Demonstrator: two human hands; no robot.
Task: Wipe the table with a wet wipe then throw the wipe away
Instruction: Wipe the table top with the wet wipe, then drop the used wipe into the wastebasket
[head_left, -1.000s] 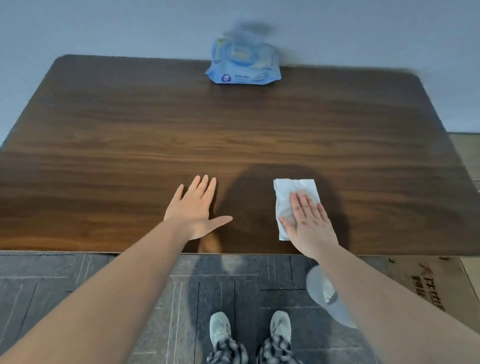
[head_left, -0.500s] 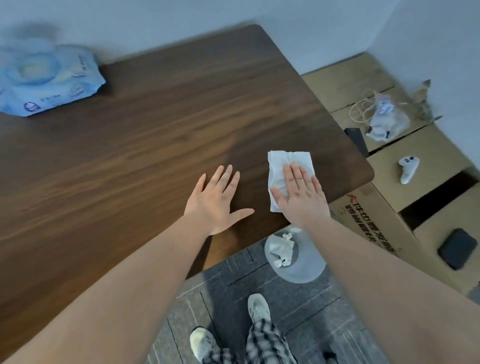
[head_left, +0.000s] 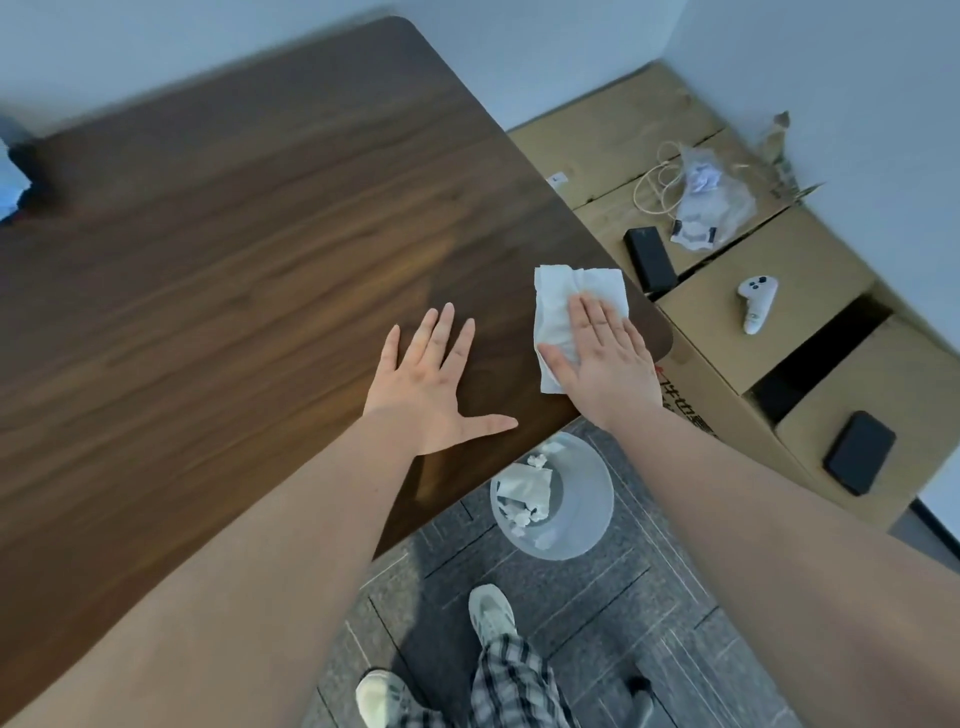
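Wipe (head_left: 558, 306): white, spread flat on dark wood table (head_left: 234, 260), near right front corner. Right hand (head_left: 605, 358): flat on wipe, fingers extended and together, palm down; pressing, not pinching. Left hand (head_left: 434, 384): flat on bare tabletop just beside wipe, fingers splayed, thumb out, holding nothing. Bin (head_left: 571, 514): pale, round, on grey floor below table edge, between both forearms, crumpled white tissues inside. Cardboard boxes (head_left: 727, 332): right of table, carrying white controller (head_left: 756, 301) and black devices.
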